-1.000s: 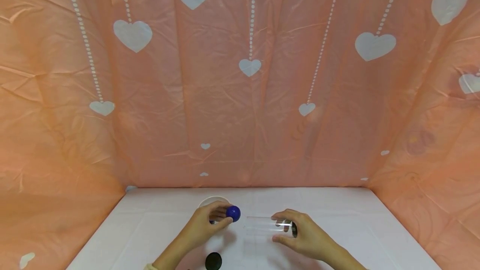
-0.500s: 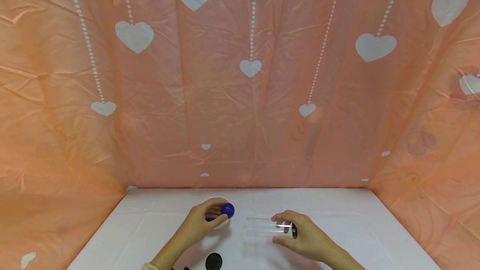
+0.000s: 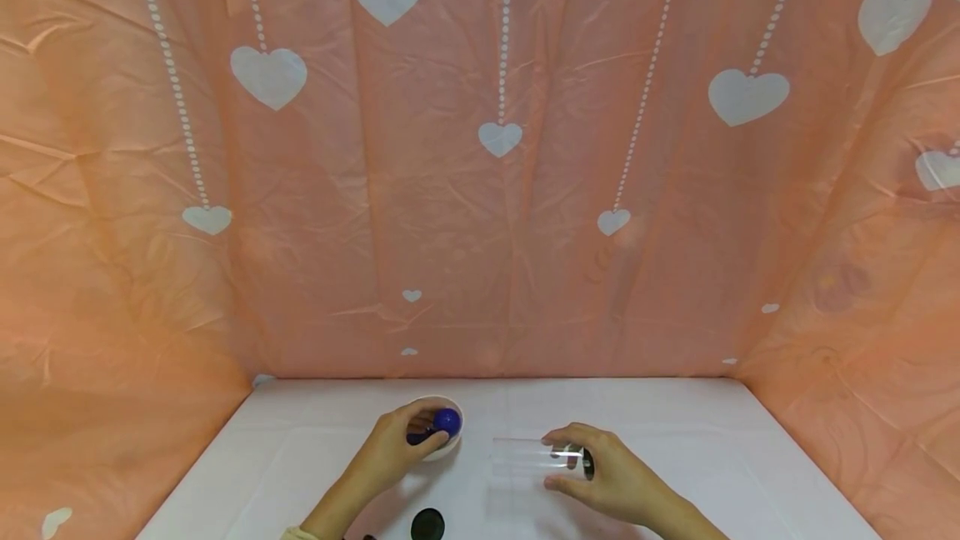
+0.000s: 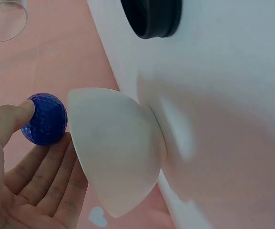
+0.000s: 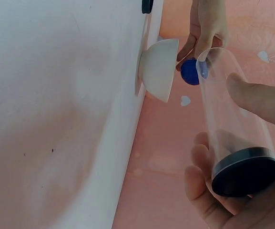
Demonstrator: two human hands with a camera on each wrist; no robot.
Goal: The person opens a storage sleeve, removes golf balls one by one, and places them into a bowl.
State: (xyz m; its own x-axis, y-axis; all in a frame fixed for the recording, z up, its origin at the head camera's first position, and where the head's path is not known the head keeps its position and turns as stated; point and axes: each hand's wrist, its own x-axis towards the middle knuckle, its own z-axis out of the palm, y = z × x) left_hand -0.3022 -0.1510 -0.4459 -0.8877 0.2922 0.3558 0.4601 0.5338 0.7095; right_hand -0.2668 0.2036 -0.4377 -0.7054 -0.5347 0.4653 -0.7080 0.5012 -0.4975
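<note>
A dimpled blue golf ball (image 4: 45, 119) is pinched between the thumb and fingertips of my left hand (image 3: 397, 440). It hangs right at the rim of a white bowl (image 4: 118, 143), above its opening. More blue shows beneath the fingers in the head view, mostly hidden by the hand. My right hand (image 3: 611, 477) grips a clear cylindrical tube (image 3: 517, 458) near its end, fingers on one side and thumb on the other. A black cap (image 5: 246, 172) closes the tube's end by the palm; the other end is open and points left toward the bowl.
A loose round black cap (image 3: 427, 524) lies on the white table (image 3: 675, 423) near its front, with small dark things at the frame's edge beside it. An orange curtain with white hearts (image 3: 495, 257) encloses the table at the back and sides.
My left hand has moved left with the golf ball, from beside the bowl to over it. The right hand and the tube have stayed nearly still.
</note>
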